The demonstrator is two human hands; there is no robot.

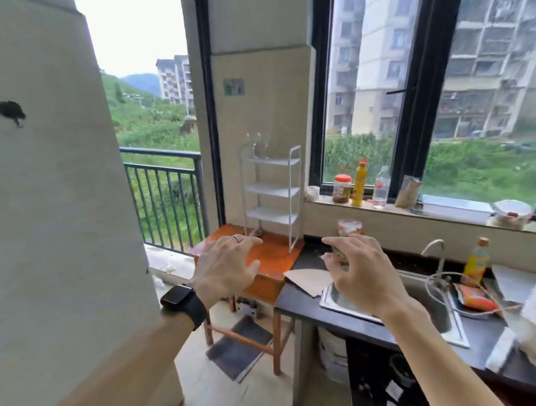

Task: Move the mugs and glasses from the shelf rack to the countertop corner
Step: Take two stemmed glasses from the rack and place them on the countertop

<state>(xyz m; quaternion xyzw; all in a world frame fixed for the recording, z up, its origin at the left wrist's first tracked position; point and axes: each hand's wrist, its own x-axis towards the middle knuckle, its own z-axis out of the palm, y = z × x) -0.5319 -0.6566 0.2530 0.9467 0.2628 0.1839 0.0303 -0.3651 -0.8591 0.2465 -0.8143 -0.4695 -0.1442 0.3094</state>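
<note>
— Looking for the glasses (259,146): where from the fingers?
— Up on the top tier of the white shelf rack (274,190), at about 12 o'clock from the left hand (227,263) and well above it. At roughly 11 o'clock from the right hand (363,273), and farther off. Clear and blurred, so hard to count; standing upright, long axis vertical.
— Nearer hand, then?
— Left, probably. Spread wide, palm down, grasping nothing, hovering over the orange table (272,260) under the rack.
— And the right?
— Half curled over the dark countertop (297,303), near its corner. Something brownish under the fingertips; cannot tell whether gripped or merely lying behind.
— Anything in the way?
— Not much between the left hand and the top tier, apart from the rack's thin front post at 1 o'clock. Best reached from the front and lifted straight up.
— Around the drop-off spot?
— Patterned cup (349,228) at 12 o'clock from the right hand, against the wall; cardboard scrap (309,280) at 8 o'clock; sink (436,313) at 4 o'clock.
</note>
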